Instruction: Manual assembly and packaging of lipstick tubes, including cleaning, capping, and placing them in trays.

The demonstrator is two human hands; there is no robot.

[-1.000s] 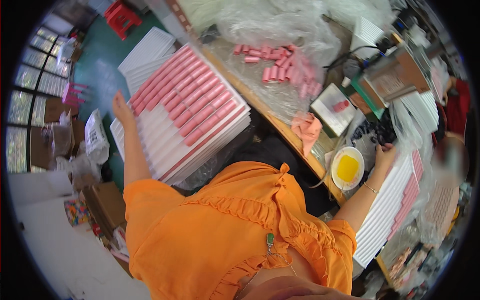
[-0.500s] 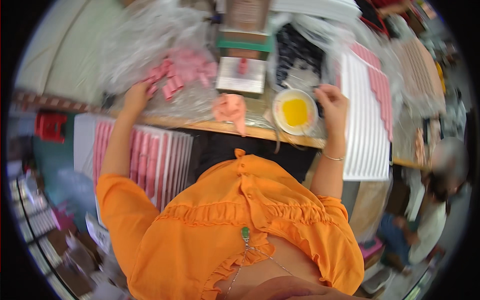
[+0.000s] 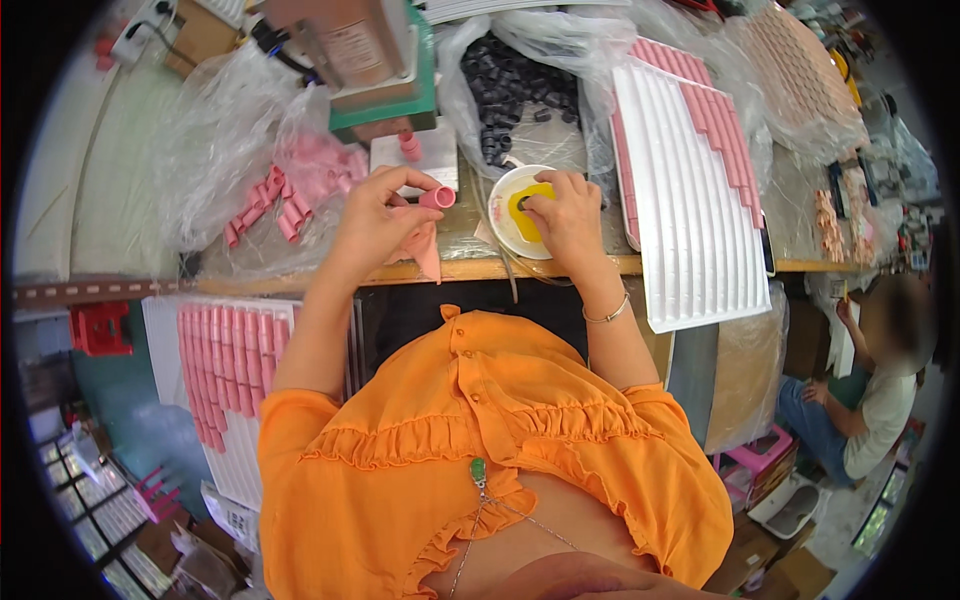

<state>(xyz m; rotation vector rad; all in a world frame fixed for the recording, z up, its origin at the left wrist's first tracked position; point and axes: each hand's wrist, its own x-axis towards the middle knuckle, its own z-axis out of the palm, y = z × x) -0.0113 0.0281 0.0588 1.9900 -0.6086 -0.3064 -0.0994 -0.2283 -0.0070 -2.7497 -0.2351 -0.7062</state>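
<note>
My left hand (image 3: 375,218) is closed round a short pink tube (image 3: 437,198), its open end turned toward the right. Below that hand a peach cloth (image 3: 427,252) hangs at the table edge. My right hand (image 3: 572,222) pinches a small black part (image 3: 523,203) over a white bowl (image 3: 503,236) with yellow liquid (image 3: 520,222) in it. Whether the part touches the liquid, I cannot tell. Another pink tube (image 3: 410,147) stands upright on the metal plate (image 3: 440,160) of a green-framed machine (image 3: 385,110). More loose pink tubes (image 3: 290,215) lie to the left.
Behind the bowl, a clear plastic bag (image 3: 463,70) holds many black parts (image 3: 510,85). White ridged trays with rows of pink tubes stand at the right (image 3: 690,240) and lower left (image 3: 235,345). A person (image 3: 860,410) sits at the far right.
My left hand has come from the loose tubes to the middle with a pink tube. My right hand has moved from beside the bowl to over it, with a black part. The view has shifted.
</note>
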